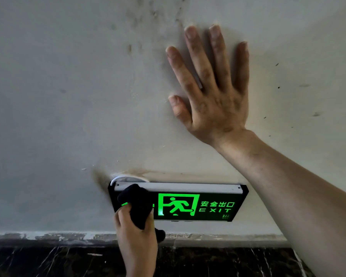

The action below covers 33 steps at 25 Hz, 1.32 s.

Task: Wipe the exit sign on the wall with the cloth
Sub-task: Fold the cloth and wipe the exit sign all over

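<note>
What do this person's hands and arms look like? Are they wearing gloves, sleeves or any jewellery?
Both are bare: no gloves, rings, watch or bracelet show. The right hand shows its back, with short nails and dark, dusty-looking smudges over the knuckles and wrist; its forearm is uncovered right to the picture's edge, so no sleeve is visible. The left hand is bare too, and only its wrist shows before the frame cuts it off.

The stained wall is carrying the lit exit sign low down, just above a dark marble skirting.
</note>
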### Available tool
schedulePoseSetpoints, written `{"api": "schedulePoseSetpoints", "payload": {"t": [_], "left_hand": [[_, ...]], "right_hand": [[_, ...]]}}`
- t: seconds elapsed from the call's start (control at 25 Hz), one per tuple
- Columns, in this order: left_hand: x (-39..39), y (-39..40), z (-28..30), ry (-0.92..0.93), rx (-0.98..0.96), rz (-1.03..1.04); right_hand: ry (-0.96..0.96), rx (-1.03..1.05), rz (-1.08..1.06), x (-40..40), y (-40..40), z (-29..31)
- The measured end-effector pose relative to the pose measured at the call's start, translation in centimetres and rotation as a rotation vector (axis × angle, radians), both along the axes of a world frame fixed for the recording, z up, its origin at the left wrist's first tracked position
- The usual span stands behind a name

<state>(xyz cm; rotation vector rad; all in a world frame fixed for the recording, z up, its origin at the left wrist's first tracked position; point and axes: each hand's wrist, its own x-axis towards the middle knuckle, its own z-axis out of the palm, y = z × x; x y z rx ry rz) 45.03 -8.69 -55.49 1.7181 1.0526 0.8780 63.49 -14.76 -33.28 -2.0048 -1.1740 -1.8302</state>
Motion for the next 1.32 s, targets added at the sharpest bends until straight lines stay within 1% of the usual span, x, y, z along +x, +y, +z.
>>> {"api": "schedulePoseSetpoints", "payload": {"t": [0.12, 0.24, 0.48, 0.6, 0.8, 1.0, 1.12, 1.24, 1.32], "left_hand": [[1.0, -1.9, -0.5, -0.006, 0.07, -0.06], [1.7, -4.1, -1.2, -0.017, 0.225, -0.184], [3.0, -6.8, -2.6, -0.041, 0.685, -0.581], [5.1, -7.6, -1.6, 0.003, 0.914, -0.671], [7.5, -9.1, -0.9, 0.114, 1.208, -0.754], [8.9, -8.8, -1.8, 0.282, 1.513, -0.894], [8.3, -7.3, -2.7, 0.43, 1.722, -0.967], [7.2, -5.5, -2.5, 0.564, 1.834, -1.017], [6.3, -4.1, -2.3, 0.582, 1.872, -1.048]], "right_hand": [[0.0, 0.002, 0.002, 0.0, -0.1, 0.0], [0.013, 0.003, 0.009, -0.2, -0.1, 0.1], [0.022, -0.001, 0.011, -0.3, -0.2, 0.1], [0.004, 0.011, 0.016, -0.2, -0.1, 0.1], [-0.005, 0.02, 0.018, 0.0, 0.0, 0.0], [0.002, 0.013, 0.027, 0.0, 0.0, 0.1], [0.002, 0.012, 0.022, -0.1, -0.1, 0.0], [0.0, 0.005, 0.017, -0.1, -0.2, 0.1], [0.006, 0.004, 0.023, -0.1, -0.1, 0.1]]}}
